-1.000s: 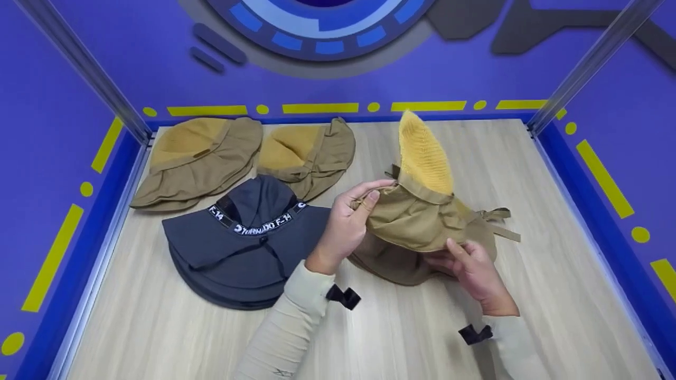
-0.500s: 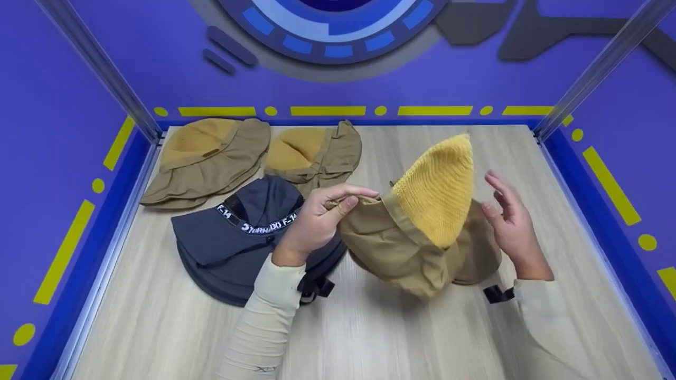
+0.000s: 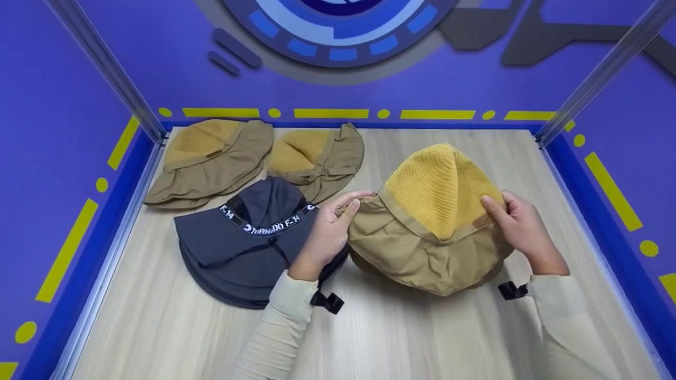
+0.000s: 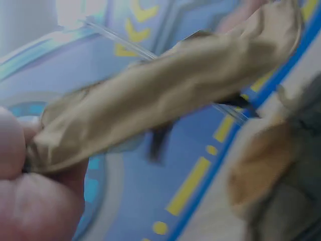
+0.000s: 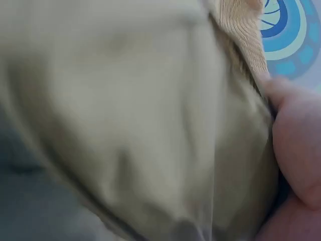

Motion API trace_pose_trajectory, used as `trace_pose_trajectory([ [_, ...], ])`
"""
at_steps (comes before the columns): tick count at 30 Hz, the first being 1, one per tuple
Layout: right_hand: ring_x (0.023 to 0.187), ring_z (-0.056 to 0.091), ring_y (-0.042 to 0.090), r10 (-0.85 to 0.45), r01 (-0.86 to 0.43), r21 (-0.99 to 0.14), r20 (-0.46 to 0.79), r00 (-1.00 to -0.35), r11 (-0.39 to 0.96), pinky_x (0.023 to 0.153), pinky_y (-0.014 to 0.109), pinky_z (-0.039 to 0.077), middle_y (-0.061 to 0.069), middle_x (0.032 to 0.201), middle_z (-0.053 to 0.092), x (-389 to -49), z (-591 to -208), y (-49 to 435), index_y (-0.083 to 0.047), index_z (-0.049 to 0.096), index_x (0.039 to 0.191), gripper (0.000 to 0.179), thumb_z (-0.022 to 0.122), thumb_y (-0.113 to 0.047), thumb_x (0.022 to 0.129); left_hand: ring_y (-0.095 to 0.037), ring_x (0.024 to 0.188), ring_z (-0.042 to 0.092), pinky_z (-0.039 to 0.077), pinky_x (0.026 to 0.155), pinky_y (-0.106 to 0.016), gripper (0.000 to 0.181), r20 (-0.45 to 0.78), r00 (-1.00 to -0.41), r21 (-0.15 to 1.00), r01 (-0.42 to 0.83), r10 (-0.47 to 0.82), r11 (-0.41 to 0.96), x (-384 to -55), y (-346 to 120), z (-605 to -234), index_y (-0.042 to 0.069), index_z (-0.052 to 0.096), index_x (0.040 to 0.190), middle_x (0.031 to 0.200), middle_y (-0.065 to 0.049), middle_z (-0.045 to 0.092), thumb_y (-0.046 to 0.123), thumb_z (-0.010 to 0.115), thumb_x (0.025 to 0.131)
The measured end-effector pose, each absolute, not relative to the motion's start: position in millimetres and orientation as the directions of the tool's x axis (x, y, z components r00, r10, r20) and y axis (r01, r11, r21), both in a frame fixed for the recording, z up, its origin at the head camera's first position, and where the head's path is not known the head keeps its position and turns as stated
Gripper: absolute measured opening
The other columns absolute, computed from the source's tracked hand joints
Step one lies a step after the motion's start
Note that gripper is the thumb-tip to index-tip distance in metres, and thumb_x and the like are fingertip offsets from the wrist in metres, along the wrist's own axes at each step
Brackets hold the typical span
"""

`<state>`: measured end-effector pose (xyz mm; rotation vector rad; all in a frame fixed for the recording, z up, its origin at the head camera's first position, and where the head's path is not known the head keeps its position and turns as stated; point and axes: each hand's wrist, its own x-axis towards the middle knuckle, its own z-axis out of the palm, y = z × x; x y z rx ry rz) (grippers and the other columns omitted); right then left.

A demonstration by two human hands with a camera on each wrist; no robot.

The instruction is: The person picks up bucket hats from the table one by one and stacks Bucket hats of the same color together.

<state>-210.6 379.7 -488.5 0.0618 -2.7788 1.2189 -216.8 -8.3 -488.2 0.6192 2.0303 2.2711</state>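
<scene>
hat (image 3: 435, 224) | yel knit crown (image 3: 441, 184), peak up | tan brim (image 3: 417, 258) creased, drooping | btwn L hand (image 3: 331, 227) & R hand (image 3: 524, 224)

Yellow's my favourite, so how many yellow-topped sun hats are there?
3: the back-left sun hat, the back-middle sun hat and the rightmost sun hat, held in the fingers. Another may be hidden beneath it.

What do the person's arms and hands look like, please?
The left sleeve and right sleeve are pale, off-white fabric and end at the wrists; the left one shows creases. A small black piece juts out at each wrist. The left hand and right hand wear no gloves.
</scene>
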Motion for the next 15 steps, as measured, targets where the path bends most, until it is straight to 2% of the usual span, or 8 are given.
trace_pose_trajectory([
  [5,0.061,0.043,0.011,-0.023,-0.054,-0.632,0.057,-0.998,0.773,0.055,0.029,0.035,-0.002,0.065,0.041,-226,-491,398,-0.008,0.051,0.081,0.045,0.058,-0.047,0.103,-0.018,0.117,0.066,0.051,0.105,-0.033,0.028,0.127,-0.97,0.991,0.117,0.209,-0.057,-225,11,-518,0.003,0.069,0.128,0.128,-0.011,0.071,0.01,0.054,0.105],
  [9,0.059,0.041,0.014,-0.054,-0.033,-0.566,-0.02,-0.998,0.824,0.057,0.029,0.034,-0.002,0.065,0.036,-237,-504,412,-0.009,0.048,0.08,0.048,0.056,-0.05,0.103,-0.022,0.112,0.07,0.055,0.1,-0.036,0.025,0.113,-0.978,0.969,0.148,0.178,0.2,-227,24,-537,0.003,0.072,0.122,0.12,-0.012,0.075,0.003,0.061,0.1],
  [12,0.062,0.043,0.016,-0.07,-0.019,-0.514,-0.08,-0.994,0.857,0.062,0.03,0.035,-0.002,0.066,0.037,-244,-516,418,-0.009,0.048,0.08,0.048,0.054,-0.052,0.103,-0.024,0.105,0.072,0.057,0.092,-0.038,0.023,0.132,-0.979,0.888,0.185,0.153,0.422,-228,32,-545,0.006,0.073,0.117,0.112,-0.011,0.077,0.003,0.067,0.096],
  [15,0.063,0.044,0.018,-0.079,0.001,-0.475,-0.149,-0.986,0.88,0.065,0.033,0.036,-0.001,0.067,0.037,-248,-527,422,-0.01,0.048,0.081,0.049,0.052,-0.053,0.104,-0.027,0.097,0.073,0.059,0.083,-0.039,0.021,0.128,-0.981,0.796,0.189,0.147,0.575,-227,40,-551,0.008,0.07,0.114,0.103,-0.012,0.076,0.002,0.07,0.094],
])
